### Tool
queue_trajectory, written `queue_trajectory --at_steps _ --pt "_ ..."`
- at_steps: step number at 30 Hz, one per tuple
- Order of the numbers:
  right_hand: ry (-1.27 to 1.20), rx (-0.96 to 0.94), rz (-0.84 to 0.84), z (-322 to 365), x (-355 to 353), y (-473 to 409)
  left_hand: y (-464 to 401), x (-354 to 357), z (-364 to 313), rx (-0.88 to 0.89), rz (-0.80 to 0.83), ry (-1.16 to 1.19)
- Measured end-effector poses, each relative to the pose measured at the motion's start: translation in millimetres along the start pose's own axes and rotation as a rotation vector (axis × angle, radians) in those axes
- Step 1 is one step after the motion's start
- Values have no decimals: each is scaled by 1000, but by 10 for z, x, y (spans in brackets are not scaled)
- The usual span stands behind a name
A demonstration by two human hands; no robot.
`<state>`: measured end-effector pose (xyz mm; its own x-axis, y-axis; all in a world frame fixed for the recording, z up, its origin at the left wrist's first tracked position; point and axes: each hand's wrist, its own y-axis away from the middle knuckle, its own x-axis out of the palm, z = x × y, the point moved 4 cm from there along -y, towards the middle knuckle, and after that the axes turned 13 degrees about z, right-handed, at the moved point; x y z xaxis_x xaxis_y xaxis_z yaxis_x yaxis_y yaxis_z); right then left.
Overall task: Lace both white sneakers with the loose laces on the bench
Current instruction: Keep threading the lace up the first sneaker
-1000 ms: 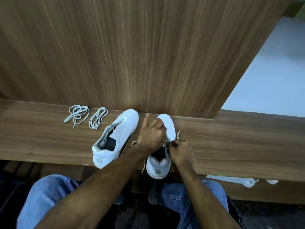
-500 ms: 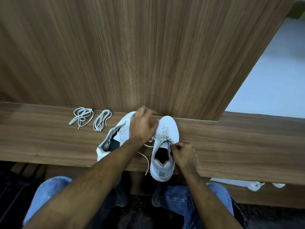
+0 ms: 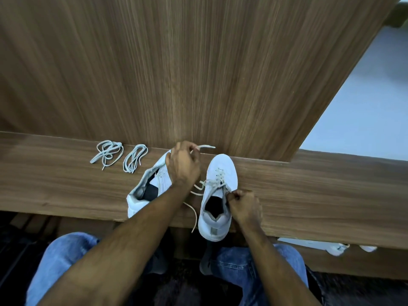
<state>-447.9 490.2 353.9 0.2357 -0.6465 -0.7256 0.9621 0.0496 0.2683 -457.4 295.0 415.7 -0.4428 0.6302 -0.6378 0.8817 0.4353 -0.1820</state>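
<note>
The left hand (image 3: 182,165) is covering the front part of the left sneaker (image 3: 145,191), so I cannot tell if any lace is in its holes. Its fingers are curling around a lace (image 3: 206,147), and the lace tip is sticking out toward the wooden wall (image 3: 176,74). The right hand (image 3: 244,205) is making a fist and pinching the top edge of the right sneaker (image 3: 217,195); what exactly is between its fingers is hard to see. This sneaker is standing on the bench (image 3: 309,195) with its heel hanging over the near edge, and it is partly laced, with one loose end dangling down. Two loose laces (image 3: 120,154) are lying in bundles to the left, near the wall, well apart from the hands. The bench is staying bare to the right.
</note>
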Motion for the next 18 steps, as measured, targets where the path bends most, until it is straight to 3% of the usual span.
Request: queue_trajectory --at_steps 4,8,10,14,18 --pt "18 10 6 -16 13 -16 123 64 95 136 142 -120" --pt "42 25 -3 -2 6 -12 455 378 144 145 582 -343" --pt "49 15 9 -6 17 -9 545 430 162 90 577 -355" --pt "67 3 15 -16 2 -10 530 370 253 -160 491 -123" --pt "116 -22 44 7 -43 22 630 348 316 -223 418 -60"
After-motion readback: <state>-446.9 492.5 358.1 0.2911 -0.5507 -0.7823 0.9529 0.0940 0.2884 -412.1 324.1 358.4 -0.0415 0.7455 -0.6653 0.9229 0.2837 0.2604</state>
